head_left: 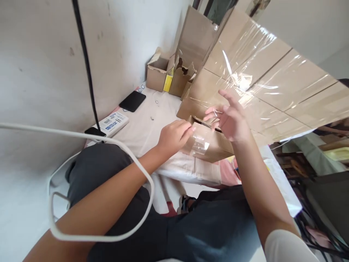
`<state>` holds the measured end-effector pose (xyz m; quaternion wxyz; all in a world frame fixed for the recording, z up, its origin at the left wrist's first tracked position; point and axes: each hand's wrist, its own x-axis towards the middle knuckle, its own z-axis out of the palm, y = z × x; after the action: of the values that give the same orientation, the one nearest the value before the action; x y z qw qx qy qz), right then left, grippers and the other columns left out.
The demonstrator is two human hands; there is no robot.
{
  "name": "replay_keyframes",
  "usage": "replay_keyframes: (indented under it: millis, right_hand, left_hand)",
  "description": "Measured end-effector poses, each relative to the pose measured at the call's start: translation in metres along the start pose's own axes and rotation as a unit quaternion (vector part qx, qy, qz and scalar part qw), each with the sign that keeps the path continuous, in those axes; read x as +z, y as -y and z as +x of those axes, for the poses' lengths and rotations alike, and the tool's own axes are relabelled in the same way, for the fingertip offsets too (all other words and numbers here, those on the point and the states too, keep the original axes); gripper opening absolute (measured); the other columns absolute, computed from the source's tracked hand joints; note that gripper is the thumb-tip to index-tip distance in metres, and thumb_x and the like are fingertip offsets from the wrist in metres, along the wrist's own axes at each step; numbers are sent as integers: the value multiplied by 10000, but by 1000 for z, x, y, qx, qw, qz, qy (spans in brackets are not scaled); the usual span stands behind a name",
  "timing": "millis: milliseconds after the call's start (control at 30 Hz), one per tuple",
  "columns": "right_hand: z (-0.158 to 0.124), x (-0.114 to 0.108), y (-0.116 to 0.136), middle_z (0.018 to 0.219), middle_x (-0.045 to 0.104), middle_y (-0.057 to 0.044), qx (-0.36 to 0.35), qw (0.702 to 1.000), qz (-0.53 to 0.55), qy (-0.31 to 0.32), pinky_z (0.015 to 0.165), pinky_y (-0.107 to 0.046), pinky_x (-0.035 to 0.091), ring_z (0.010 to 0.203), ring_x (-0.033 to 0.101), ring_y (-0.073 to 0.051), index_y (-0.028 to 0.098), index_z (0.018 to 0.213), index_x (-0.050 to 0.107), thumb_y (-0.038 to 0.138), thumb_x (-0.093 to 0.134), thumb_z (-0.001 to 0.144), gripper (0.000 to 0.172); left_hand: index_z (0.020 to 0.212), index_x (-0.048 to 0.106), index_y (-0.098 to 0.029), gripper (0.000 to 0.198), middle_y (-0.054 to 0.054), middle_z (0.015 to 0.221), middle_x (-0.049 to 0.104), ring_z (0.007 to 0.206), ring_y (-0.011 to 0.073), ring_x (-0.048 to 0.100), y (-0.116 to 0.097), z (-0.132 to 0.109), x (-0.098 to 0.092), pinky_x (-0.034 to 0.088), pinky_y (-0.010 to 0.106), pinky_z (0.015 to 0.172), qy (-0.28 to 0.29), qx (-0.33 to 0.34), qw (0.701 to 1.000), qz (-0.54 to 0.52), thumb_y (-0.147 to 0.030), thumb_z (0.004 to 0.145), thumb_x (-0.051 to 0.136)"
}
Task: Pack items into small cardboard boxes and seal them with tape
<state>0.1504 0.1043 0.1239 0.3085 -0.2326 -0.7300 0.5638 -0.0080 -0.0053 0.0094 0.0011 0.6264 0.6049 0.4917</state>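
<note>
Head view: left hand [174,136] curled at the edge of a taped carton [214,147], grip cannot be told; right hand [231,120] near its top, fingers loosely spread.

wall [46,72] on the left, carton stack [272,80] on the right

along the left edge of the desk [152,127], beside the wall, a flat device [132,101] lies beyond a slim box [114,123]; a second device [95,131] is at the box's near end. toward the far left corner stand two open cartons [156,78], side by side. before the stack, near the front edge, sits a single carton [207,143], left grip [174,136] at its left end.
</note>
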Motion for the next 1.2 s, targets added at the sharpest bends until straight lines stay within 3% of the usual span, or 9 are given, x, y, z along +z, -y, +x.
replay_keyframes:
  millis: [133, 233, 400, 600, 700, 833, 933, 1067, 1200]
  right_hand:
    - [10, -5, -22, 962, 749, -24, 11, 1000, 6, 21, 465, -234, 494, 797, 746, -204, 295, 1375, 437, 486, 707, 835, 633]
    - [10, -10, -23, 961, 748, -27, 13, 1000, 21, 15, 468, -235, 489, 799, 745, -210, 294, 1374, 433, 465, 697, 843, 617]
    - [6, -10, -14, 940, 748, -26, -4, 999, 33, 20, 468, -236, 502, 819, 751, -233, 276, 1386, 429, 464, 706, 836, 643]
    - [-10, -12, 2, 961, 746, -32, -5, 994, 97, 50, 445, -242, 500, 851, 739, -249, 295, 1359, 439, 472, 710, 815, 633]
    - [-20, -24, 9, 997, 738, -47, -16, 987, 151, 50, 423, -258, 468, 902, 724, -267, 299, 1282, 512, 534, 657, 812, 545]
    - [-24, -48, 0, 1072, 735, -73, -2, 993, 115, -3, 453, -291, 462, 1010, 704, -308, 329, 1249, 550, 615, 579, 845, 496]
    - [-19, -57, -19, 1009, 738, -63, 2, 996, 92, 1, 467, -301, 477, 946, 712, -296, 319, 1300, 489, 593, 642, 813, 579]
    - [-14, -54, -39, 921, 745, -26, 5, 999, 47, 24, 491, -307, 524, 844, 722, -258, 304, 1399, 366, 450, 762, 775, 752]
    - [-15, -53, -28, 875, 749, 15, -46, 995, 73, 52, 538, -313, 542, 769, 719, -210, 321, 1346, 450, 470, 730, 803, 629]
  left_hand:
    - [1243, 668, -186, 345, 99, 1296, 666, 1095, 233, 585, 5, 2, 13, 433, 343, 957, -15, 87, 994, 69, -350, 1026, 456]
    - [1399, 595, -192, 428, 86, 1471, 597, 1195, 262, 536, 12, 2, 21, 418, 382, 1030, 21, 126, 987, 103, -343, 1016, 477]
    - [1408, 604, -204, 444, 94, 1386, 671, 1262, 292, 498, 16, -6, 27, 416, 435, 1027, 40, 89, 988, 118, -359, 1011, 480]
    - [1234, 699, -211, 351, 122, 1612, 451, 1353, 345, 440, 15, -10, 29, 400, 489, 1051, 10, 139, 977, 160, -361, 995, 490]
    - [1164, 692, -202, 344, 124, 1649, 389, 1472, 364, 350, 17, -4, 26, 368, 508, 1087, 29, 177, 969, 171, -399, 1012, 455]
    - [1045, 670, -211, 332, 99, 1665, 362, 1563, 392, 212, 18, 4, 27, 307, 556, 1117, 71, 167, 972, 150, -411, 1022, 406]
    - [1048, 663, -206, 308, 113, 1538, 547, 1520, 368, 328, 18, 6, 32, 281, 551, 1137, 89, 142, 979, 116, -387, 1014, 416]
    - [1238, 650, -190, 376, 129, 1384, 671, 1394, 313, 509, 19, 7, 35, 316, 502, 1136, 91, 130, 984, 80, -399, 986, 466]
    - [1404, 597, -160, 544, 162, 1345, 685, 1382, 323, 525, 22, 9, 34, 334, 496, 1144, 92, 138, 983, 78, -460, 958, 514]
